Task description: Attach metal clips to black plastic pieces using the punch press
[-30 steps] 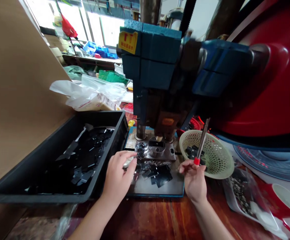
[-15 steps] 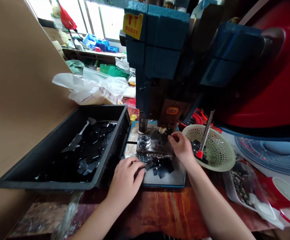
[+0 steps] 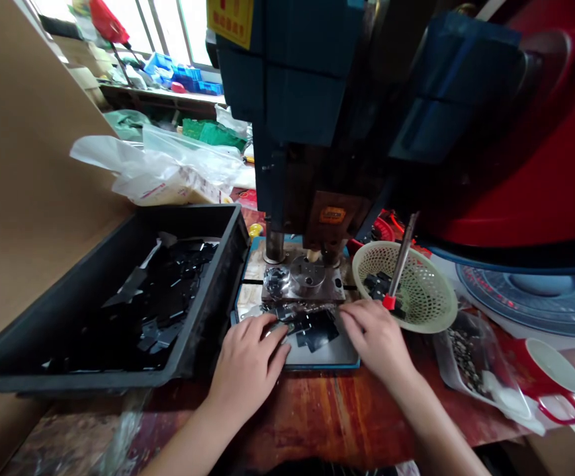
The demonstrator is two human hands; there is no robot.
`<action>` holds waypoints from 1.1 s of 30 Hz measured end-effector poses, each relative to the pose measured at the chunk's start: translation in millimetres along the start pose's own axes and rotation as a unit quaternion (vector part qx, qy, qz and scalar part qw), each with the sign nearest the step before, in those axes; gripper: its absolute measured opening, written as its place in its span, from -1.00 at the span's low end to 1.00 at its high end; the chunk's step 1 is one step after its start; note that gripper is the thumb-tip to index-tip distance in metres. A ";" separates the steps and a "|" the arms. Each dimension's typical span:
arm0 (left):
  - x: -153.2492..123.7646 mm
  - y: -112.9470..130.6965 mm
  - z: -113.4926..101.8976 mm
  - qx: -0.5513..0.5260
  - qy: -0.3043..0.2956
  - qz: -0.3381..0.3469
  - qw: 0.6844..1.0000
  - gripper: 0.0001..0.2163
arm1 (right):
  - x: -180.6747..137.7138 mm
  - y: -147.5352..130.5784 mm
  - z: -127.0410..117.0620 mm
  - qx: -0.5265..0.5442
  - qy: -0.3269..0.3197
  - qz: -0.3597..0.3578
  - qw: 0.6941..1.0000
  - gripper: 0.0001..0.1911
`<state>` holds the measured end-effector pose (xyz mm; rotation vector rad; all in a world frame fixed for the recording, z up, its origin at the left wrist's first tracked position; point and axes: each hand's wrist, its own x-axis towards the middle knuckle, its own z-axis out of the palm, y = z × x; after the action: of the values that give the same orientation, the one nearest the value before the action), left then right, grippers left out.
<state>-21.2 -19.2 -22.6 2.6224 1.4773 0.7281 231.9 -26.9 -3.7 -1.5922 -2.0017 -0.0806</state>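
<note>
My left hand (image 3: 252,354) lies over the left side of a pile of flat black pieces (image 3: 319,330) on the press's base plate. Its fingers curl toward the thumb around a small dark flat piece, mostly hidden. My right hand (image 3: 379,337) is at the pile's right edge, thumb and fingers drawn together; whatever is between the tips, if anything, cannot be made out. Just behind the pile sits a metal die block (image 3: 307,277) with a round disc on top. Above it stands the blue press (image 3: 307,92), its punch over the disc.
To the left is a deep black tray (image 3: 93,380) with many black pieces. A pale green basket (image 3: 431,301) with black pieces stands right of the press, a red-tipped metal rod (image 3: 401,261) across it. Further right are a bag-covered container (image 3: 466,357) and a red mug (image 3: 530,370).
My right hand has moved from the die block down toward the front, beside the black pieces. My left hand stays by the pile. The camera view has shifted slightly.
</note>
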 end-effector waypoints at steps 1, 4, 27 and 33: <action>-1.0 1.1 0.1 0.000 0.003 0.000 1.000 -0.77 | 1.6 -6.7 5.2 0.006 -0.031 -0.021 0.999 -0.76; -0.3 9.9 2.3 -0.017 0.002 0.013 1.000 -0.76 | 9.3 -16.8 18.7 -0.018 -0.077 -0.023 0.997 -0.76; 12.5 24.8 13.6 -0.139 -0.028 0.021 0.990 -0.80 | 64.7 -26.4 29.6 -0.004 0.016 0.011 1.000 -0.78; 9.9 23.9 14.7 -0.145 -0.011 0.021 0.989 -0.81 | 82.9 -26.4 26.7 -0.027 -0.007 -0.067 0.997 -0.77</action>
<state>8.3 -21.3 -25.6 2.4384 1.2085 0.8431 187.0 48.4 20.6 -1.4940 -2.1317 -0.1779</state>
